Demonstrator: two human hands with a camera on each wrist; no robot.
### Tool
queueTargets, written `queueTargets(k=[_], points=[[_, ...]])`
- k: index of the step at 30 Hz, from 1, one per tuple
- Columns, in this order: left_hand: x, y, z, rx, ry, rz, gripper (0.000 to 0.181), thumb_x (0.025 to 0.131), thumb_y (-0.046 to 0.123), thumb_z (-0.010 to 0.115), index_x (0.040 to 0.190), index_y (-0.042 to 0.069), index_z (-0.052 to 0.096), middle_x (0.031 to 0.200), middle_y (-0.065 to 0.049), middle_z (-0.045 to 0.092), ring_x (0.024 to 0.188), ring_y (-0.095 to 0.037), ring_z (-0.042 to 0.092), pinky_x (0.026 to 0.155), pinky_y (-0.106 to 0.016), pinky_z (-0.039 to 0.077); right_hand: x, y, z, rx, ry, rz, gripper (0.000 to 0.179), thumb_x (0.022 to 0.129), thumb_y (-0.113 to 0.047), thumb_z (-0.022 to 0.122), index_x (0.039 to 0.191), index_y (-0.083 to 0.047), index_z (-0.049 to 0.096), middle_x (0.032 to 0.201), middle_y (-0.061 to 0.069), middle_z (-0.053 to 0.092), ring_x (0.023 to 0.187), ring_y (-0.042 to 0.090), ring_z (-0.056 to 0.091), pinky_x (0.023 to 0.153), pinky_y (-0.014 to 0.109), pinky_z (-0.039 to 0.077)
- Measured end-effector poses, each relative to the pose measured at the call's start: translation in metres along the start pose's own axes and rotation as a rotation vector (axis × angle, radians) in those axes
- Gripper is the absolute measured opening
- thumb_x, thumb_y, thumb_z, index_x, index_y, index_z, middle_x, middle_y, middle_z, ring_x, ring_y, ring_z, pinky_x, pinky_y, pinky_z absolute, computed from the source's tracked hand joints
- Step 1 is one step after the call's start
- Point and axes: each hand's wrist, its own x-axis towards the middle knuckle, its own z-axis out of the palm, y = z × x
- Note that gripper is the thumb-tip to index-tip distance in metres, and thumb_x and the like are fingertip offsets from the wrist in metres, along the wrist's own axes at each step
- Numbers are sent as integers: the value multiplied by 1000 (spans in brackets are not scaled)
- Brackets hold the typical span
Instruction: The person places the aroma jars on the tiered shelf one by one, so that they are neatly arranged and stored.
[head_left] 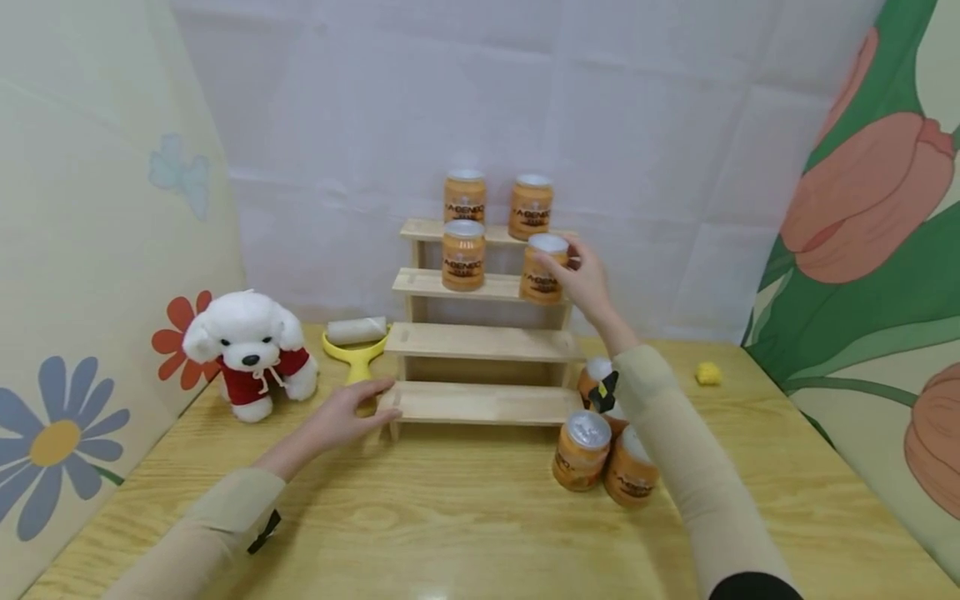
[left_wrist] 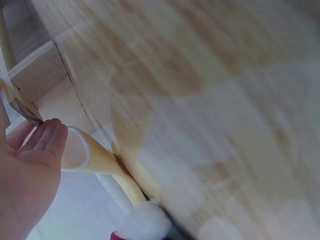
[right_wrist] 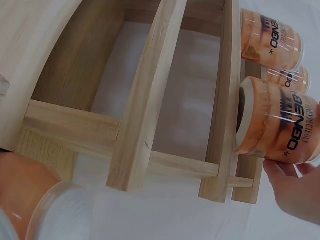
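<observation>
My right hand [head_left: 588, 283] holds an orange can [head_left: 542, 279] at the right end of the second-highest step of a wooden stepped stand [head_left: 487, 342]. In the right wrist view, this can [right_wrist: 280, 122] has its base close by the step's edge, and fingers wrap its side. Another orange can [head_left: 463, 258] stands at the left of that step. Two more, a left can [head_left: 465, 198] and a right can [head_left: 531, 208], stand on the top step. My left hand [head_left: 348, 414] grips the left end of the lowest step, thumb and fingers astride the board [left_wrist: 25, 107].
Several orange cans [head_left: 581, 454] cluster on the table right of the stand, partly behind my right sleeve. A white plush dog [head_left: 251, 350] in red sits at left. Beside it lies a yellow-handled roller [head_left: 356, 342]. A small yellow object [head_left: 707, 373] lies far right.
</observation>
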Motion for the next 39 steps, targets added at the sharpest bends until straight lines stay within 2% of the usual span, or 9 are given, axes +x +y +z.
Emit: queueTargets(k=[4, 8, 14, 25, 33, 39], points=[[0, -1, -1, 7, -28, -32, 59, 87, 37, 66, 130, -3, 54, 129, -22, 56, 121, -39, 50, 98, -53, 43, 3, 0, 6, 7, 9, 32, 55, 85, -29, 71, 130, -7, 50, 110, 11, 52, 96, 20, 55, 81, 25, 49], [0, 0, -2, 21, -36, -40, 58, 88, 36, 66, 130, -2, 54, 130, -22, 56, 121, -39, 50, 99, -52, 42, 3, 0, 12, 58, 27, 64, 55, 84, -28, 71, 127, -6, 46, 110, 10, 50, 96, 18, 52, 83, 27, 47], [-2, 3, -4, 11, -28, -48, 58, 87, 33, 67, 129, -4, 54, 129, -22, 56, 121, -39, 50, 99, -53, 42, 6, 0, 17, 88, 22, 53, 52, 85, -27, 71, 125, -6, 46, 110, 9, 52, 95, 16, 50, 85, 27, 46], [0, 3, -4, 3, -57, -55, 60, 88, 37, 65, 131, -3, 52, 131, -22, 54, 122, -39, 49, 99, -53, 42, 6, 1, 16, 42, 20, 39, 54, 86, -33, 68, 130, -10, 45, 119, 14, 52, 106, 23, 51, 94, 37, 45], [2, 4, -5, 3, -43, -51, 60, 88, 36, 65, 130, -4, 52, 131, -23, 54, 122, -40, 49, 100, -53, 41, 4, -2, 19, 68, 44, 45, 54, 87, -31, 68, 131, -9, 45, 125, 14, 52, 114, 24, 50, 101, 35, 43], [0, 2, -3, 12, -44, -45, 59, 88, 36, 65, 130, -4, 53, 130, -22, 55, 121, -39, 50, 100, -53, 42, -5, 7, 21, 76, -24, 121, 68, 86, -28, 69, 141, -4, 35, 128, 17, 50, 115, 28, 51, 98, 37, 46]])
